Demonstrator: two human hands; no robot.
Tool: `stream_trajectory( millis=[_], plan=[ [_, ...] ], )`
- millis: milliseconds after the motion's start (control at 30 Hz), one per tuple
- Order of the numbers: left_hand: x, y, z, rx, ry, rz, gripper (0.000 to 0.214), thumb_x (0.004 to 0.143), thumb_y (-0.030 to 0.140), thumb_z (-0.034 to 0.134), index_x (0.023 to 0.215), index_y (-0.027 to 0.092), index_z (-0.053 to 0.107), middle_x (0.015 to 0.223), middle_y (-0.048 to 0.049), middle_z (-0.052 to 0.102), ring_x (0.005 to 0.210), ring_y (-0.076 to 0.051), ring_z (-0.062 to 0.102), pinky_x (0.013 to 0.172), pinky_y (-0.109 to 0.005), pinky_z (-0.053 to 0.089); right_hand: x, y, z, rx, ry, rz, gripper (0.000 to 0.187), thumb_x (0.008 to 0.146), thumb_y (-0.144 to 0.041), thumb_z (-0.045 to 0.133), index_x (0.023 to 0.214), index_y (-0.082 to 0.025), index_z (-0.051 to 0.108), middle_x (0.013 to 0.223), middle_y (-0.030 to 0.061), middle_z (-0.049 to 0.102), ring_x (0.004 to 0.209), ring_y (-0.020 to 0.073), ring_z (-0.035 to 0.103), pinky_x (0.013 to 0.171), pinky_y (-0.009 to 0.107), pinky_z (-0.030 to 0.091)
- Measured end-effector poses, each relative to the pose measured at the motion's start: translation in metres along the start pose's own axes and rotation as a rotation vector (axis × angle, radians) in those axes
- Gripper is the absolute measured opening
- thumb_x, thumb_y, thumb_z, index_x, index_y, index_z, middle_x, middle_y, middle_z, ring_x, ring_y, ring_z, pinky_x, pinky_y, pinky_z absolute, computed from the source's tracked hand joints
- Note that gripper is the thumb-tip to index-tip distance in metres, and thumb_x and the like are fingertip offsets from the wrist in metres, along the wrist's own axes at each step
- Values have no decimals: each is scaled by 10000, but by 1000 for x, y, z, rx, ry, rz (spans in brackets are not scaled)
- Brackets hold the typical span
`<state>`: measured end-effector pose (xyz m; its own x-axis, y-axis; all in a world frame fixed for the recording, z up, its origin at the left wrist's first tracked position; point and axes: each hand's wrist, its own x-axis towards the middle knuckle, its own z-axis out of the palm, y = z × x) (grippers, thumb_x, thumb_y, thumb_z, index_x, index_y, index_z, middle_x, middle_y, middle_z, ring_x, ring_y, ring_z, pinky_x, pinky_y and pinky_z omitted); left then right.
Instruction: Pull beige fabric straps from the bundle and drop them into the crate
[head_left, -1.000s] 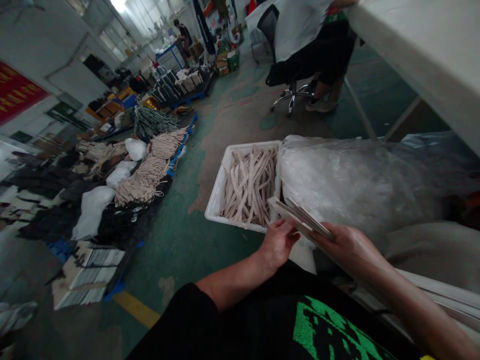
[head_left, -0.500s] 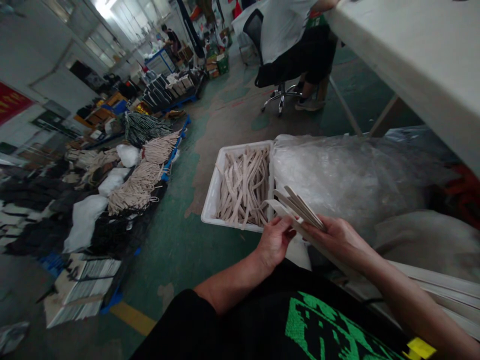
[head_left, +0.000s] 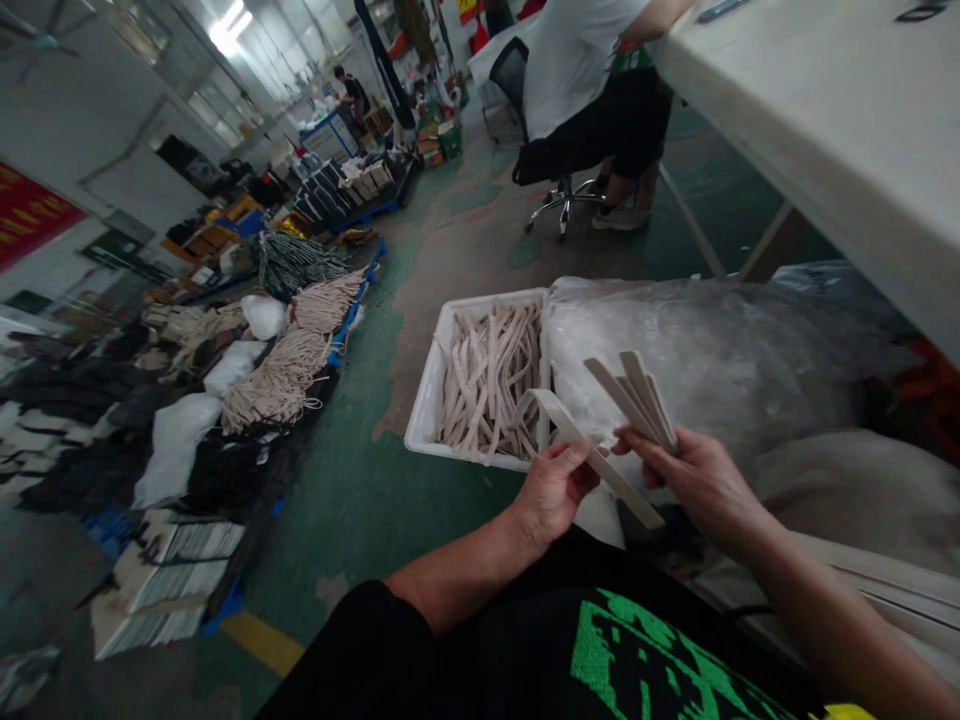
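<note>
My left hand point(head_left: 551, 490) pinches a pale beige strap point(head_left: 624, 490) between thumb and fingers. One end of this strap curls over the bin's near right corner, and the other points down to the right. Just to the right, my right hand point(head_left: 694, 475) is closed round a small bundle of similar beige straps point(head_left: 637, 395), their ends fanned upward. Beyond the left hand, a white plastic bin point(head_left: 421, 410) on the floor holds a heap of loose beige straps point(head_left: 491, 375).
Clear plastic sheeting point(head_left: 690, 350) lies right of the bin, under a white table point(head_left: 810, 110). A person sits on an office chair point(head_left: 562, 195) ahead. Pallets at the left carry bundled cords point(head_left: 277, 375), white bags and stacked boards point(head_left: 180, 565). Long pale strips point(head_left: 892, 580) lie at lower right.
My right hand has drawn slightly away to the right with its bundle, which now points more upward. The strap in my left hand now stands apart from that bundle, its far end curled.
</note>
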<state>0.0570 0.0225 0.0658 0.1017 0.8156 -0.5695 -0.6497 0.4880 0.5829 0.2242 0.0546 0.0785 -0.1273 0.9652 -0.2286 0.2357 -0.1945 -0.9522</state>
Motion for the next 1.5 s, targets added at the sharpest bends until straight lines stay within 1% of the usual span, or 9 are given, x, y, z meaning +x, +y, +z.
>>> stream_trajectory(
  millis=[133,367,567,733,833,1000,1167,1300,1500],
  plan=[
    [-8,-1,-1,41,-150,-187,429,623,414,946,867,139,726,836,-65,751,674,-132,642,642,-248,460,8,10,-3,132,-107,-75,436,739,-546,767,1003,-200,806,699,16,691,504,129,490,476,259,440],
    [-10,-17,-18,77,-380,-417,501,668,463,920,984,120,736,866,-88,757,727,-171,683,700,-278,499,5,4,6,193,-298,-102,386,713,-581,817,815,-209,819,694,37,710,687,220,656,606,306,546],
    [41,-25,-57,1,-195,-601,861,935,787,329,1126,29,690,948,-204,742,826,-253,721,778,-353,523,-3,-7,-9,314,-219,22,584,621,-761,803,675,-182,742,444,-30,460,408,98,350,391,243,282],
    [96,9,-67,-279,398,-213,555,1036,502,391,1044,26,675,798,-146,688,648,-200,665,626,-289,545,-12,-5,-18,310,-458,121,719,639,-881,695,504,-176,646,405,-59,306,390,62,221,407,246,113],
    [114,53,-68,-350,527,86,341,1054,288,367,968,116,648,751,-65,638,587,-132,623,573,-213,520,-13,7,-18,257,-466,190,725,659,-881,682,493,-179,609,439,-60,302,414,65,230,413,249,118],
    [107,87,-44,-274,366,336,81,927,160,558,977,171,621,913,-49,706,696,-104,673,611,-180,508,1,24,-3,236,-321,179,718,660,-889,669,552,-182,606,493,-44,382,445,75,280,419,239,190],
    [80,39,2,-66,33,326,282,720,262,745,974,173,661,905,-61,722,766,-173,694,660,-252,534,16,32,12,261,-185,172,669,608,-865,690,611,-203,590,434,-64,385,408,81,292,405,234,209],
    [58,0,27,53,-192,331,422,752,527,780,944,166,677,846,-71,702,818,-217,688,710,-299,550,21,33,18,257,-109,192,641,540,-845,697,577,-220,558,390,-69,383,364,77,289,383,238,208],
    [54,-3,30,295,-171,446,515,821,635,730,1071,190,665,911,-50,704,850,-186,661,765,-285,538,20,28,18,278,-52,157,574,571,-779,699,584,-216,588,392,-69,397,369,86,314,381,239,230]
  ],
)
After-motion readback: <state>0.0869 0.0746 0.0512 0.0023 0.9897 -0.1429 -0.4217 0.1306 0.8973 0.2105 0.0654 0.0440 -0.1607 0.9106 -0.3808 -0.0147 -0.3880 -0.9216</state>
